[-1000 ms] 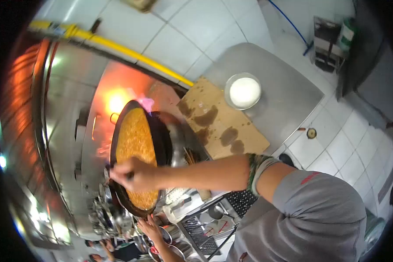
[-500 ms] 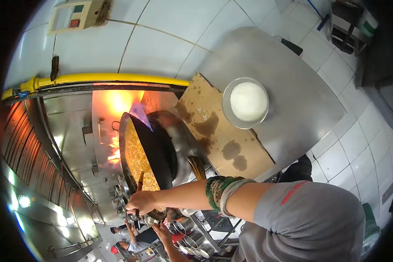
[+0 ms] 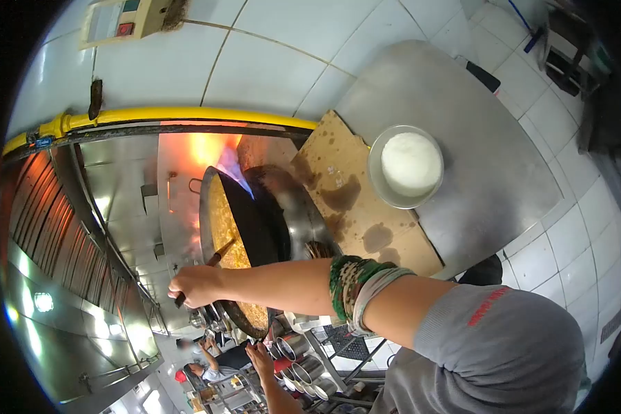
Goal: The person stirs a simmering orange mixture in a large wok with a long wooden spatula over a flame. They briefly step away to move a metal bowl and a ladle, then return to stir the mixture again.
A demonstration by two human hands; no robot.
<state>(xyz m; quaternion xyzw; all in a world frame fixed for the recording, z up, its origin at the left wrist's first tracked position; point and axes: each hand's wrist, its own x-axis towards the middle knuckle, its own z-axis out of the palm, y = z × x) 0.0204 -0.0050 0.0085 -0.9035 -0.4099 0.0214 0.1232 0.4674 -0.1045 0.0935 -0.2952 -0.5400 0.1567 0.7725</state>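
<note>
A large black wok (image 3: 255, 228) is tilted over the burner, with bubbling yellow-orange food (image 3: 222, 221) inside. My right hand (image 3: 196, 285) is wrapped round the wooden handle of a long cooking tool (image 3: 217, 257). The tool's far end is in the food, so its head is hidden. Close to the wok's lower rim, my left hand (image 3: 261, 360) has its fingers closed on what looks like the wok's handle, though the grip is small in view. At the far rim a loop handle (image 3: 195, 185) shows.
Flames (image 3: 231, 169) rise behind the wok, below a yellow pipe (image 3: 186, 116). A metal bowl of white substance (image 3: 407, 166) sits on a steel table (image 3: 490, 186) beside stained cardboard (image 3: 355, 207). A bamboo brush (image 3: 319, 250) lies near the wok. Metal pots (image 3: 300, 372) and co-workers (image 3: 217, 362) are beyond.
My right hand has moved up and left in view with the tool, away from the wok's lower end. The wok and table sit slightly further right as the view shifts.
</note>
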